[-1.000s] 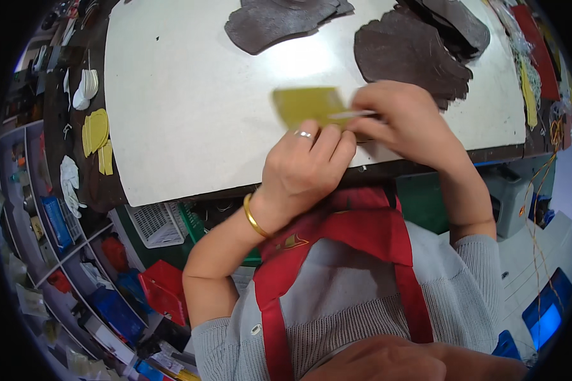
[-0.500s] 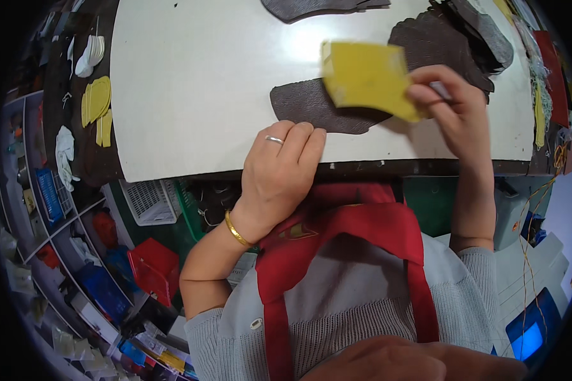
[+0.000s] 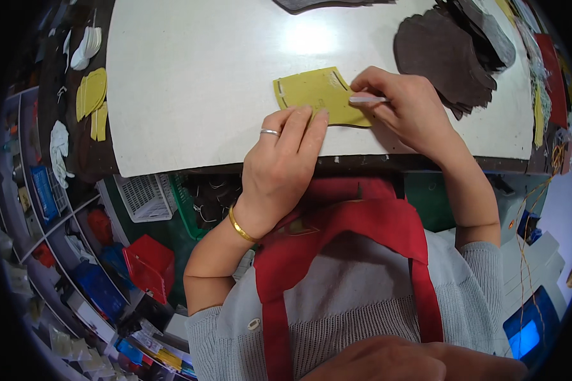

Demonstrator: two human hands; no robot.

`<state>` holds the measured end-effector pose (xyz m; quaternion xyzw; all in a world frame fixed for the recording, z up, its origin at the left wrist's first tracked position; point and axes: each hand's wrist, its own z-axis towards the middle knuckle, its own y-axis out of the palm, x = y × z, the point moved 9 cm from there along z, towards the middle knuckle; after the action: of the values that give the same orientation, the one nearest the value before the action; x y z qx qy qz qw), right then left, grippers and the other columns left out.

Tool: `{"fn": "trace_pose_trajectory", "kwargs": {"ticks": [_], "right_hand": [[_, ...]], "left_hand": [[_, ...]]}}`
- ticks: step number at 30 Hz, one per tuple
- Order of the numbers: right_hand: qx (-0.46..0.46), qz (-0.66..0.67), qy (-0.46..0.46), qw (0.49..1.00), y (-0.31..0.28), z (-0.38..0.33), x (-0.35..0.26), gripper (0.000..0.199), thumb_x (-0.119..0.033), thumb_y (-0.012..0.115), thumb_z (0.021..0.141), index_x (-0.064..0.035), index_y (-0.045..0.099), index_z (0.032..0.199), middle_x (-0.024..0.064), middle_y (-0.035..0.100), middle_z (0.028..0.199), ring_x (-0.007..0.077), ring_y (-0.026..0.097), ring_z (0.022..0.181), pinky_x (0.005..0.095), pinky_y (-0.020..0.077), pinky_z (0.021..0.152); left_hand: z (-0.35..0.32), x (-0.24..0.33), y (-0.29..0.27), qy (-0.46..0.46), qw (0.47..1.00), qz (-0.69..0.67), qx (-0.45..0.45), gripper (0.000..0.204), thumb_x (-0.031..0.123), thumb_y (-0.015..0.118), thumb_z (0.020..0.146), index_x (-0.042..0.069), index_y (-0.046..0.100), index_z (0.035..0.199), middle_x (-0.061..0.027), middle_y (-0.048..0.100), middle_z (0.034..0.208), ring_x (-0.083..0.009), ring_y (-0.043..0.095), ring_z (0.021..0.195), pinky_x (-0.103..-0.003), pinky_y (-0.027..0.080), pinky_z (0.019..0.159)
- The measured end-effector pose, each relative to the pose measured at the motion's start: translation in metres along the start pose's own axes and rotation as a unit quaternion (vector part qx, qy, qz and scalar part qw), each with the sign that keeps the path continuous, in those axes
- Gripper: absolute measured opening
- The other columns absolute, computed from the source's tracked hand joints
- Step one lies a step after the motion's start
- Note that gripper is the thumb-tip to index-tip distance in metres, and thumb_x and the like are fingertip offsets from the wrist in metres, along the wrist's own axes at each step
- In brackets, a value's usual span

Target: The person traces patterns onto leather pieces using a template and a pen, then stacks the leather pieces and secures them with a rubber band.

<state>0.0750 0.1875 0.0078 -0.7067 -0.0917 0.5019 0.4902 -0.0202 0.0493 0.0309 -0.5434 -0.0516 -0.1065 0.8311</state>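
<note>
A yellow pattern template (image 3: 308,89) with slots along both ends lies on the white tabletop. It covers a dark brown leather piece (image 3: 353,126), of which only a thin edge shows along the near side. My left hand (image 3: 283,159) presses flat fingertips onto the template's near edge and grips nothing. At the template's right end, my right hand (image 3: 407,111) pinches a slim pale pen (image 3: 367,100). The pen's tip is beside the slot there; whether it touches is hard to tell.
A fanned stack of dark brown leather pieces (image 3: 442,57) lies to the right, with more leather (image 3: 321,4) at the far edge. Yellow templates (image 3: 92,95) and a white glove (image 3: 60,149) lie at the left. A white basket (image 3: 147,198) stands below the table's front edge.
The yellow template has come down and left onto the leather piece, and my right hand has let go of it. That hand now holds the pen over it. My left fingers now rest on the template.
</note>
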Motion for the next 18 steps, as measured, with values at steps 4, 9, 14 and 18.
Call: {"fn": "trace_pose_trajectory", "kwargs": {"ticks": [4, 9, 14, 18], "right_hand": [[-0.022, 0.055, 0.031, 0.998, -0.018, 0.001, 0.021, 0.021, -0.018, 0.076, 0.089, -0.0038, 0.071, 0.103, 0.0113, 0.073, 0.084, 0.0230, 0.071, 0.074, 0.0299, 0.0530, 0.068], [0.045, 0.030, 0.055, 0.997, -0.033, -0.022, 0.030, 0.023, -0.020, 0.078, 0.084, -0.0063, 0.071, 0.100, 0.0114, 0.074, 0.085, 0.0298, 0.073, 0.080, 0.0385, 0.0556, 0.070], [0.088, -0.004, -0.014, 0.996, -0.033, -0.030, 0.024, 0.027, -0.025, 0.080, 0.085, -0.0087, 0.069, 0.103, 0.0091, 0.073, 0.085, 0.0276, 0.073, 0.077, 0.0373, 0.0557, 0.067], [0.191, -0.052, -0.065, 0.978, -0.060, -0.020, 0.011, 0.017, -0.024, 0.073, 0.092, -0.0096, 0.070, 0.100, 0.0073, 0.070, 0.088, 0.0271, 0.067, 0.070, 0.0387, 0.0533, 0.065]], "left_hand": [[0.010, 0.008, 0.003, 0.017, 0.998, 0.036, -0.054, 0.036, 0.006, 0.066, 0.081, 0.005, 0.069, 0.117, -0.0083, 0.066, 0.108, -0.0249, 0.063, 0.097, -0.029, 0.059, 0.073], [0.017, 0.018, 0.012, 0.024, 0.990, 0.089, -0.109, 0.052, 0.003, 0.068, 0.078, 0.019, 0.068, 0.128, -0.0063, 0.064, 0.112, -0.0240, 0.063, 0.093, -0.029, 0.059, 0.066], [0.017, 0.025, 0.012, 0.052, 0.990, 0.089, -0.101, 0.049, 0.005, 0.066, 0.083, 0.022, 0.069, 0.130, -0.0083, 0.063, 0.113, -0.0260, 0.062, 0.092, -0.030, 0.057, 0.065], [0.016, 0.030, 0.013, 0.050, 0.991, 0.071, -0.103, 0.041, 0.008, 0.061, 0.086, 0.010, 0.070, 0.127, -0.0138, 0.064, 0.112, -0.0298, 0.062, 0.093, -0.035, 0.057, 0.073]]}}
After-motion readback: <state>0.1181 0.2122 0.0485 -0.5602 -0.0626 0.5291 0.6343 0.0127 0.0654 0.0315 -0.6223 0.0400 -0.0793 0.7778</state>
